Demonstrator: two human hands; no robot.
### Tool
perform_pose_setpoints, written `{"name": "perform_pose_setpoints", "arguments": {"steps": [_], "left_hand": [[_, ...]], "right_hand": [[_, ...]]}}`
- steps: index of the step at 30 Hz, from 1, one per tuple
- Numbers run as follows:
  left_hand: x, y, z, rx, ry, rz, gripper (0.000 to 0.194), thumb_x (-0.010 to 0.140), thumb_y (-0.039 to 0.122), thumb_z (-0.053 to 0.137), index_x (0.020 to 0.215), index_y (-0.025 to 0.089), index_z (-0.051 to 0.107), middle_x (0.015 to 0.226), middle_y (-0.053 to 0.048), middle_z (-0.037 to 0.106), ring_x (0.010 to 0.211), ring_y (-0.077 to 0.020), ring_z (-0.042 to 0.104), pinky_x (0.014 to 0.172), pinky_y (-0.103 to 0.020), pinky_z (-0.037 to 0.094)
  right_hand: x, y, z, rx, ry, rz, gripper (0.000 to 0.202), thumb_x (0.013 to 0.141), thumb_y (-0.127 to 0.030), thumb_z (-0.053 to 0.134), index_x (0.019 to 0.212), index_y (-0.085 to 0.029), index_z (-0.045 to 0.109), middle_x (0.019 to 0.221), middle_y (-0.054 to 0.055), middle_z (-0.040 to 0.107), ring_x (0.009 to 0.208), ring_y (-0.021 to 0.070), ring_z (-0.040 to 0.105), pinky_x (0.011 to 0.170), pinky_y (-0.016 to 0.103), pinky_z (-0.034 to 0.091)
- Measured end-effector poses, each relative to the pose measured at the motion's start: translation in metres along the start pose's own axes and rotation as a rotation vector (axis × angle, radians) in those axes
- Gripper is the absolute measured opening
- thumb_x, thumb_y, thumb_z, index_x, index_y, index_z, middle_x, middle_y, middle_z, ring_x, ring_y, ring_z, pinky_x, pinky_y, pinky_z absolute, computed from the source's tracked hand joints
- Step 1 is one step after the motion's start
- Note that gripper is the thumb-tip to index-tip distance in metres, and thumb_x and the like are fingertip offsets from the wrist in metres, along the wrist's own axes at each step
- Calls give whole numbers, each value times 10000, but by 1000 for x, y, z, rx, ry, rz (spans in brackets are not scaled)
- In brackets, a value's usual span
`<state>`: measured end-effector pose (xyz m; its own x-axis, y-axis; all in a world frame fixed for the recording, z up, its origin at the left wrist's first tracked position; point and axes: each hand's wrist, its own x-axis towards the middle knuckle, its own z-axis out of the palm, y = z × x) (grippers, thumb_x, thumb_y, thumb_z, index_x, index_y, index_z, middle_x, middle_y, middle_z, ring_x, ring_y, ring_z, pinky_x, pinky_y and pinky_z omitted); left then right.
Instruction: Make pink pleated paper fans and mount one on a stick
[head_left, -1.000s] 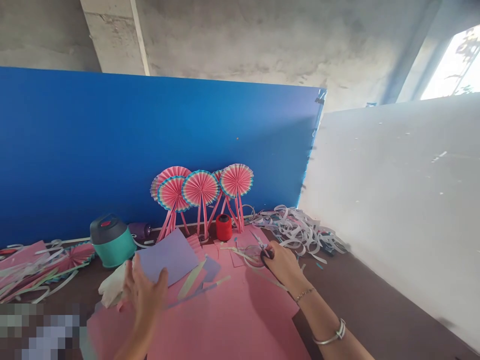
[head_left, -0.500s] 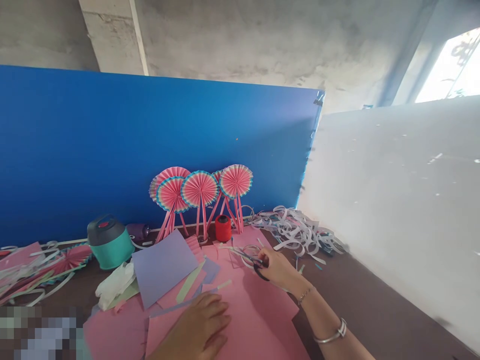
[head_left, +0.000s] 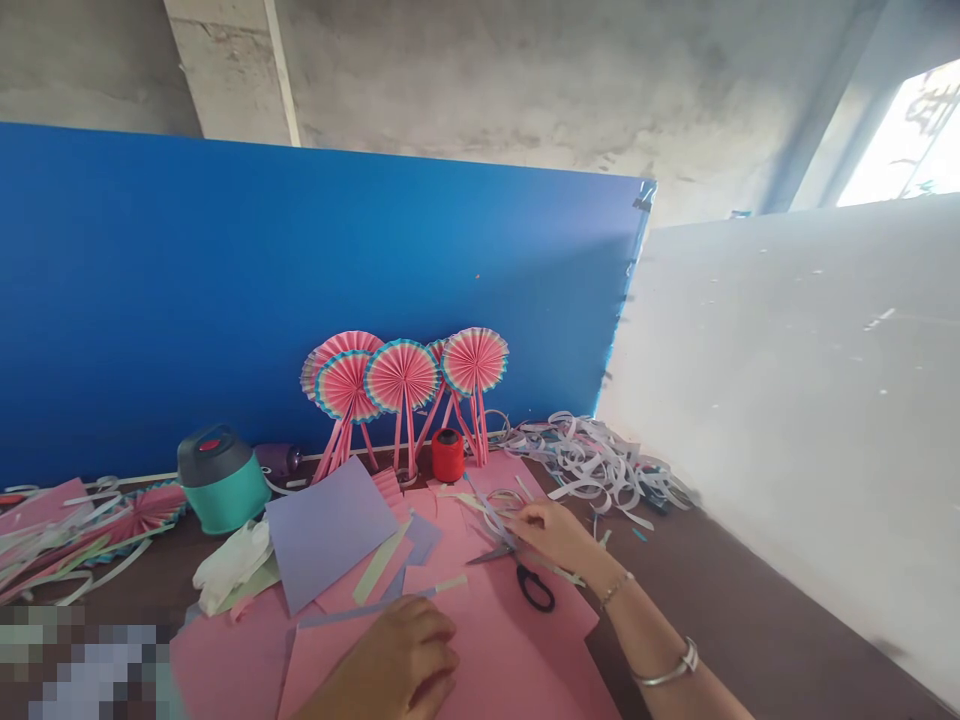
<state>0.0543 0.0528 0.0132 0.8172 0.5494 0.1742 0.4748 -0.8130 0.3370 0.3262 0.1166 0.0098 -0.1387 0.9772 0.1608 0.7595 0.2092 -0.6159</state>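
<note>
My left hand [head_left: 416,655] lies on the pink paper [head_left: 510,650] at the bottom middle, fingers slightly bent and holding nothing. My right hand [head_left: 555,535] is curled at the upper end of the scissors [head_left: 534,588], above the same paper. The scissors are spread wide, with one black handle loop showing below my fingers. The other loop does not show and seems to be under my hand. Just beyond my fingers lie thin curled strips. Between the hands and to the left are a lilac sheet [head_left: 330,535] and a pale green strip [head_left: 382,560].
Pink pleated paper rosettes [head_left: 401,377] on pink sticks stand against a blue panel [head_left: 225,270]. A red thread spool [head_left: 448,456] sits before them. At left is a teal container [head_left: 225,485] with a dark lid; at right, a heap of white paper strips [head_left: 600,460].
The scissors have been spread wide, and one handle loop has swung down and out of my right fingers. My left hand has hardly moved.
</note>
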Motion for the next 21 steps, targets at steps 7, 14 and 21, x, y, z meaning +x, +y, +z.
{"name": "perform_pose_setpoints", "arguments": {"steps": [7, 14, 21], "left_hand": [[-1, 1, 1, -17, 50, -30, 182, 881, 186, 502, 836, 226, 674, 987, -37, 658, 905, -186, 586, 816, -316, 465], [-1, 1, 0, -73, 64, -72, 158, 862, 149, 515, 916, 203, 654, 943, -36, 659, 896, -177, 584, 822, -305, 474], [0, -1, 4, -89, 83, -36, 161, 870, 146, 494, 872, 205, 644, 900, -34, 663, 885, -181, 577, 871, -343, 458]], "right_hand": [[7, -9, 27, -172, 214, -43, 185, 668, -62, 544, 541, -193, 569, 674, 17, 615, 738, 177, 571, 737, 292, 411], [7, -7, 25, -110, 213, -38, 41, 719, -187, 600, 691, -193, 629, 786, 34, 654, 780, 188, 591, 716, 291, 422], [8, -12, 33, -206, 150, -52, 120, 742, -130, 605, 673, -209, 663, 855, 36, 674, 911, 203, 587, 821, 322, 396]]}}
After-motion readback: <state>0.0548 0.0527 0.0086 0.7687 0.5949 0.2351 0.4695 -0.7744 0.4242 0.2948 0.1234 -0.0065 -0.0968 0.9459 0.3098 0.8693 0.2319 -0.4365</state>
